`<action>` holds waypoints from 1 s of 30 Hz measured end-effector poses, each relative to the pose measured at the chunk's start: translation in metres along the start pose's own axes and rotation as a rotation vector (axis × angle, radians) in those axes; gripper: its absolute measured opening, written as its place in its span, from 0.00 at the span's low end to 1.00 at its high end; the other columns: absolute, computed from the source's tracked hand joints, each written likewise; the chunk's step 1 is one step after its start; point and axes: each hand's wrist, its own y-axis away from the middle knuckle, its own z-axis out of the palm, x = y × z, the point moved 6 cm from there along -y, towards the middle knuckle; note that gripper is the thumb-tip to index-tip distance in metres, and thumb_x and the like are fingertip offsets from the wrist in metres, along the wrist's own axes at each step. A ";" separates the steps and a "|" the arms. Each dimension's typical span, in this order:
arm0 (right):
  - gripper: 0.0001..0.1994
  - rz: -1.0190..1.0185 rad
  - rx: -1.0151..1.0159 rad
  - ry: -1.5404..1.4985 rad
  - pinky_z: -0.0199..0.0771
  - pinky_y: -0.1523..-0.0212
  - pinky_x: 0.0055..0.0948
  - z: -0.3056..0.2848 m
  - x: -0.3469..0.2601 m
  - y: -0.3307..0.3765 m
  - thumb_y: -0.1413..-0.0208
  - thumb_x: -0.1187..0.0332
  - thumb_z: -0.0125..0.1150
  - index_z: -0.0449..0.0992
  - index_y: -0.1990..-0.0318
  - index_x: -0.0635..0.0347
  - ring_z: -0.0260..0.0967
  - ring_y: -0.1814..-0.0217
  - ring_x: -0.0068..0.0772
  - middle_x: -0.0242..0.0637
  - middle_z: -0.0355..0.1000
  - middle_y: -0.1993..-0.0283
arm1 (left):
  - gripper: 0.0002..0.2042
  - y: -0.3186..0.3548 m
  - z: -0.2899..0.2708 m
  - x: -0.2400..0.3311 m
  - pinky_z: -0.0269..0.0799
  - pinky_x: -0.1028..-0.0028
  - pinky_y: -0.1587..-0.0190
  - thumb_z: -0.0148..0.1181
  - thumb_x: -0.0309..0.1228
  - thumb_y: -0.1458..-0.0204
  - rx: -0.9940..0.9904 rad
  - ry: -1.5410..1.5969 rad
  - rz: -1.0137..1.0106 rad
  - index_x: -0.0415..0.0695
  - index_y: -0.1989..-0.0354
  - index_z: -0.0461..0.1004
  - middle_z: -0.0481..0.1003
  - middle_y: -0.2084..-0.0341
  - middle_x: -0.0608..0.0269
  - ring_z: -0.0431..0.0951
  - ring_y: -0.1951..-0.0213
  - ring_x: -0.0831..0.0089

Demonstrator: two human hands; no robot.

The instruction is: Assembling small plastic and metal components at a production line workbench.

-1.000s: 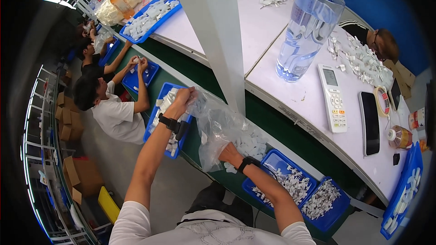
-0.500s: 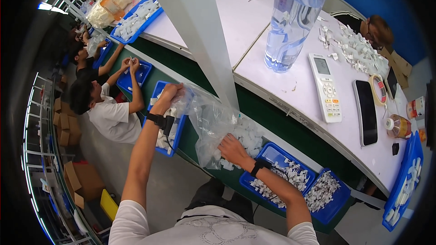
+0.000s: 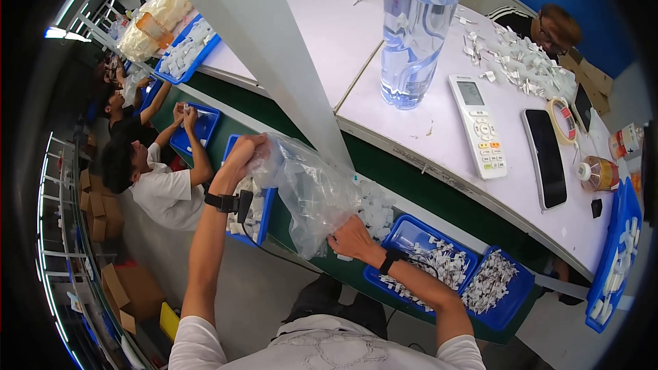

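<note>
While left hand (image 3: 250,152) is gripping upper end of clear plastic bag (image 3: 312,192) near blue tray (image 3: 269,212), right hand (image 3: 355,240) is touching bag's lower part; cannot tell whether it is grasping. Bag is hanging over green worktop (image 3: 280,227), beside whitish pieces (image 3: 375,209).

On my feed the table (image 3: 329,34) is bright and fairly evenly lit, while the far left falls dim around glaring lamps (image 3: 57,32). I get white glints on the bag (image 3: 314,195). Shelves (image 3: 65,255) bow along the left edge, and blackness swallows the corners.
</note>
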 end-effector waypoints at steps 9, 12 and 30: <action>0.18 0.207 0.159 0.158 0.57 0.29 0.54 0.032 0.036 -0.054 0.52 0.66 0.63 0.80 0.54 0.63 0.66 0.40 0.45 0.45 0.75 0.52 | 0.16 0.038 0.051 0.015 0.62 0.77 0.77 0.51 0.36 0.31 -0.125 -0.074 0.060 0.38 0.68 0.77 0.72 0.80 0.69 0.69 0.81 0.80; 0.18 0.332 0.191 0.314 0.57 0.29 0.54 0.053 0.053 -0.061 0.52 0.66 0.63 0.80 0.54 0.63 0.67 0.40 0.44 0.44 0.75 0.52 | 0.16 0.017 0.031 0.009 0.59 0.77 0.76 0.54 0.36 0.32 -0.165 -0.046 0.126 0.39 0.70 0.78 0.70 0.82 0.72 0.67 0.81 0.81; 0.16 0.111 0.125 0.483 0.58 0.30 0.51 0.084 0.067 -0.040 0.51 0.66 0.62 0.81 0.55 0.63 0.67 0.40 0.43 0.44 0.76 0.53 | 0.13 -0.018 -0.015 0.008 0.60 0.77 0.73 0.56 0.35 0.33 0.101 0.134 0.099 0.39 0.67 0.77 0.70 0.78 0.71 0.68 0.76 0.79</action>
